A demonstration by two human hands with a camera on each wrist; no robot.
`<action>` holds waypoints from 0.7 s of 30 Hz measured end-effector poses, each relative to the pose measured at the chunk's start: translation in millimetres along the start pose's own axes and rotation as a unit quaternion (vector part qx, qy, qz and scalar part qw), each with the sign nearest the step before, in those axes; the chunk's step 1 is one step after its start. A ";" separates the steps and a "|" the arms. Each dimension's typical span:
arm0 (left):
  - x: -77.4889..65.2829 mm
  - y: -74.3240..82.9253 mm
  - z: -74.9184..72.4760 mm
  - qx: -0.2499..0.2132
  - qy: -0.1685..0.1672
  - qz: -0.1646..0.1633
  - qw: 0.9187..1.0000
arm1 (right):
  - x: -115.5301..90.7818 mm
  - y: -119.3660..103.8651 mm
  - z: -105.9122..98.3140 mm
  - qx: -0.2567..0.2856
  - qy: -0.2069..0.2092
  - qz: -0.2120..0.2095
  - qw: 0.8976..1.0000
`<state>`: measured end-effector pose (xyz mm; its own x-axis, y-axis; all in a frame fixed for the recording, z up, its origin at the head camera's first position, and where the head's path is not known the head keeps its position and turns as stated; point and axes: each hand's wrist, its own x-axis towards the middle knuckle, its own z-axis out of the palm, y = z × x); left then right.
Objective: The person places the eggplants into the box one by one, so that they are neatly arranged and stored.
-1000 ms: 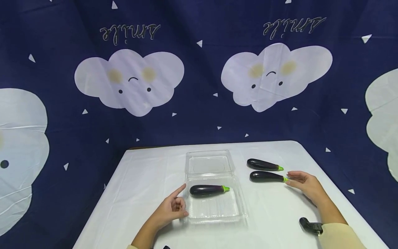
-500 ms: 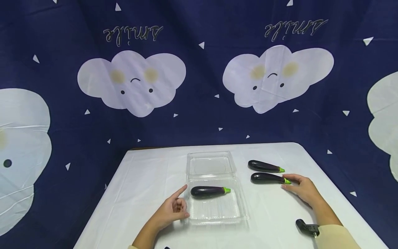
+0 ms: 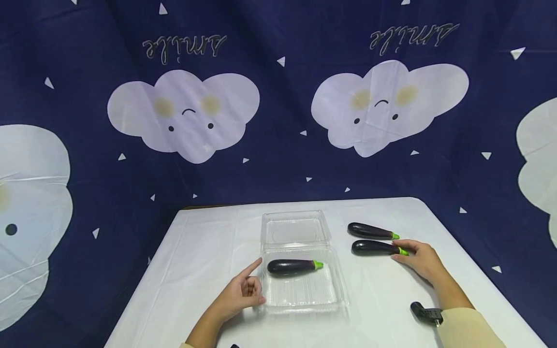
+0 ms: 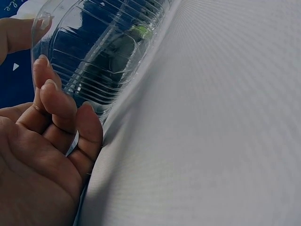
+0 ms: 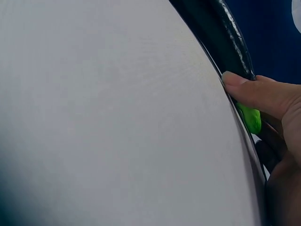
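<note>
A clear plastic clamshell container (image 3: pixel 304 304) stands with its lid folded back, one dark eggplant (image 3: pixel 290 267) inside. My left hand (image 3: pixel 237 295) is at the container's left side, index finger straight along the edge, thumb touching the near corner. In the left wrist view the other fingers (image 4: pixel 59 103) bend loosely beside the ribbed wall. To the right, two more eggplants lie on the table. My right hand (image 3: pixel 422 261) pinches the nearer eggplant (image 3: pixel 373 248) at its green stem end, thumb (image 5: pixel 244 87) on the near side. Just behind it lies the farther eggplant (image 3: pixel 369 230).
The container's open lid (image 3: pixel 296 229) lies flat behind its base. The white cloth-covered table (image 3: pixel 209 251) ends at a dark blue curtain (image 3: pixel 283 179) with clouds. A black device (image 3: pixel 426 313) is strapped at the right wrist.
My right hand has moved left onto the nearer eggplant's stem end and closed thumb and fingers around it. The left hand and container stay in place.
</note>
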<state>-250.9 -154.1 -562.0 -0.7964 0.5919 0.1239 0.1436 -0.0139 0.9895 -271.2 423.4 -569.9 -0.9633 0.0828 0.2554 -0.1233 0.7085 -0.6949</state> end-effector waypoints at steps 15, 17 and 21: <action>0.9 0.7 -0.6 -0.009 -0.006 0.000 1.000 | 0.8 -2.7 2.6 0.016 0.015 0.019 1.000; 0.9 1.1 -0.3 -0.009 -0.005 0.002 1.000 | 0.7 -1.7 2.5 0.015 0.018 0.018 1.000; 0.6 1.4 0.6 -0.010 -0.003 0.004 1.000 | -0.7 -0.9 3.3 0.014 0.029 0.014 0.999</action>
<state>-250.9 -153.2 -560.6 -0.7922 0.5961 0.1308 0.1379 -0.0340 0.9899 -271.1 420.3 -571.6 -0.9512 0.1426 0.2737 -0.1044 0.6857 -0.7203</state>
